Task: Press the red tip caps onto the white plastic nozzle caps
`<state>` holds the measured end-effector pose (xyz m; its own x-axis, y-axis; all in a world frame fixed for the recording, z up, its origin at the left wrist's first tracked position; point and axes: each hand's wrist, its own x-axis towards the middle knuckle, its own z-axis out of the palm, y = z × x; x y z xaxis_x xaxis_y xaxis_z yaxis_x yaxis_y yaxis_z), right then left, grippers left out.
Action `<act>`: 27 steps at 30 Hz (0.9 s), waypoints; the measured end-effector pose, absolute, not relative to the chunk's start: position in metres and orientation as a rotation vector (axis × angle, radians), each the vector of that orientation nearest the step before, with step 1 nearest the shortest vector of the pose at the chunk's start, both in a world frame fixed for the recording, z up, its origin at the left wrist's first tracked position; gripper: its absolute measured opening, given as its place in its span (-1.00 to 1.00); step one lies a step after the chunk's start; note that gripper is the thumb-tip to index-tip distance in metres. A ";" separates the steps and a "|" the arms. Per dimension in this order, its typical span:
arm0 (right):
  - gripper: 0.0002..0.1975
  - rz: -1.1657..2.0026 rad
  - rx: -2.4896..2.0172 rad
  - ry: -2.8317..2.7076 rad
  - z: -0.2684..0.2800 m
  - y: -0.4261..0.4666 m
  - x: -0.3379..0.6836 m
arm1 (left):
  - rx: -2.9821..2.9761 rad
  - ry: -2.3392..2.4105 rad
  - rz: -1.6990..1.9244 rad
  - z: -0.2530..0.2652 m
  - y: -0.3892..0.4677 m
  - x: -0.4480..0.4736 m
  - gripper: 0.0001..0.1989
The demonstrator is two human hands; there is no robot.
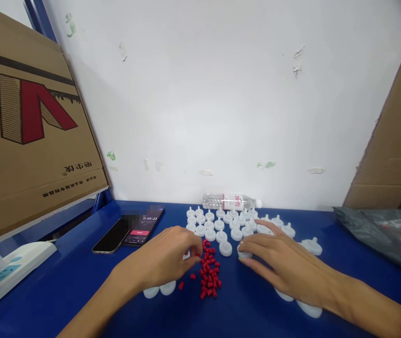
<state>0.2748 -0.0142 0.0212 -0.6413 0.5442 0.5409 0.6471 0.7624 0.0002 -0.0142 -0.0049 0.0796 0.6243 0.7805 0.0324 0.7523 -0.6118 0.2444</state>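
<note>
Small red caps (209, 272) lie in a loose heap on the blue table (242, 305). Just left of the heap, my left hand (175, 249) has thumb and fingers pinched together. Whatever is in that pinch is hidden, and a bit of white plastic shows behind the fingers. My right hand (271, 246) reaches in from the right, its thumb and fingertips closed round a white plastic cap (245, 254) on the table. A similar white cap (225, 249) stands just left of it. Behind the hands, several white spouted caps (219, 224) stand grouped together.
A clear plastic bottle (232, 202) lies along the wall. Two phones (112, 237) rest at left, one with a timer lit. A power strip (13, 267) and a cardboard box (38, 117) are further left. A grey plastic bag (383, 239) lies at right. More white caps (167, 287) sit below my left hand.
</note>
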 end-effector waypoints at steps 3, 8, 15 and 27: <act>-0.87 -0.232 -0.908 -2.529 0.027 -0.018 0.274 | 2.720 1.189 0.377 0.078 -0.004 -0.009 -0.84; -0.78 -0.257 -0.882 -2.533 0.028 -0.027 0.268 | 2.857 0.986 0.556 0.062 0.001 0.000 -0.76; -0.72 -0.088 -0.779 -2.469 0.025 -0.030 0.264 | 3.011 0.817 0.746 0.039 -0.002 0.010 -0.78; -0.93 -0.082 -0.621 -2.364 0.022 -0.036 0.261 | 2.798 0.677 0.978 0.033 -0.004 0.016 -0.87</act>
